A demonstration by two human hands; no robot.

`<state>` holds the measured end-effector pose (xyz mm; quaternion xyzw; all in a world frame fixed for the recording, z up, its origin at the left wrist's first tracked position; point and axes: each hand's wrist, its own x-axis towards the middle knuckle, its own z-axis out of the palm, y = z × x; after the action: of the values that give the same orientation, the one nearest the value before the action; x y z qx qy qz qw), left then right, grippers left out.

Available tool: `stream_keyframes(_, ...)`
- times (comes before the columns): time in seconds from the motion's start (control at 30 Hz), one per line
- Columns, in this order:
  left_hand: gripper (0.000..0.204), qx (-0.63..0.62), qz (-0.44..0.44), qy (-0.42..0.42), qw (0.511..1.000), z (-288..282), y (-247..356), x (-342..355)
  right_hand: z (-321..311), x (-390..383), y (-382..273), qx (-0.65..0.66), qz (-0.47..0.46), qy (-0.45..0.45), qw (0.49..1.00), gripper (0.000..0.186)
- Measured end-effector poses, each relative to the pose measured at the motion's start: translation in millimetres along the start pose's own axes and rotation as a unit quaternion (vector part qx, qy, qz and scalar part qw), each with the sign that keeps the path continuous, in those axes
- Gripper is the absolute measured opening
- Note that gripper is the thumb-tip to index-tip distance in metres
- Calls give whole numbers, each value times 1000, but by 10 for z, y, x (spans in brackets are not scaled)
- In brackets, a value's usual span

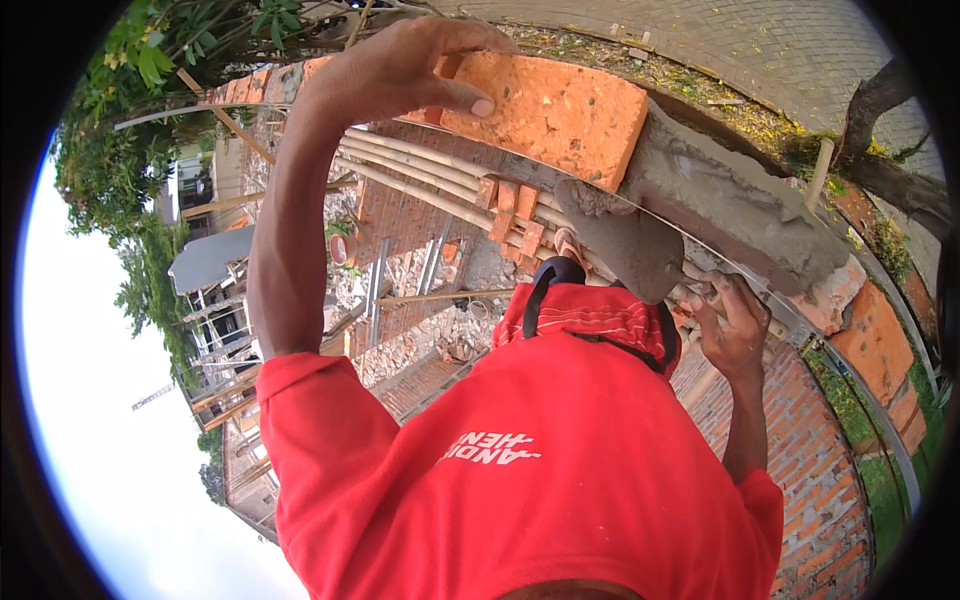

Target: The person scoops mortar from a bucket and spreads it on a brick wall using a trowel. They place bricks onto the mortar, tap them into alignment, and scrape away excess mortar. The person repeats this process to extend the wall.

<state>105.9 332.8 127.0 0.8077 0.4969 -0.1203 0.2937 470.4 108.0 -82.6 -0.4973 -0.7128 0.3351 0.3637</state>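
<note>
My left hand [415, 70] is closed on the end of an orange brick [550, 120] lying along the top of the wall, thumb on its face. Grey wet mortar [730, 195] is spread on the wall to the brick's right. My right hand [730, 325] grips a trowel, its handle mostly hidden by the fingers, with its blade [645, 260] coated in mortar just below the brick. A thin taut string [710, 247] runs along the wall's near side, past the brick and trowel.
Bamboo poles [400, 160] lie below me, with stacked broken bricks [508, 210] and my sandalled foot [567, 245] on them. Rubble [430, 330] is farther down. A branch [900, 200], more bricks [870, 345] and a paved road [760, 50] lie beyond the wall; scaffolding [220, 310] stands at left.
</note>
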Motion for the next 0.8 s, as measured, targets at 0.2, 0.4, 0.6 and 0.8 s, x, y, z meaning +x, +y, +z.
stream_keyframes(0.2, 64, 63, 2, 70, 996, 103, -71, -23, -376, -318, -238, -134, 16, 33, 990, 28)
stream_keyframes(0.4, 62, 116, 67, 276, 952, 430, -109, -308, -701, -560, -729, -241, 43, 31, 969, 29)
stream_keyframes(0.6, 53, -233, 89, 596, 763, 1077, 1, -586, -896, -346, -1455, -241, 24, 78, 967, 33)
stream_keyframes(0.8, 65, -470, 32, 654, 592, 1670, 214, -590, -701, 388, -2043, -303, -68, 219, 925, 36)
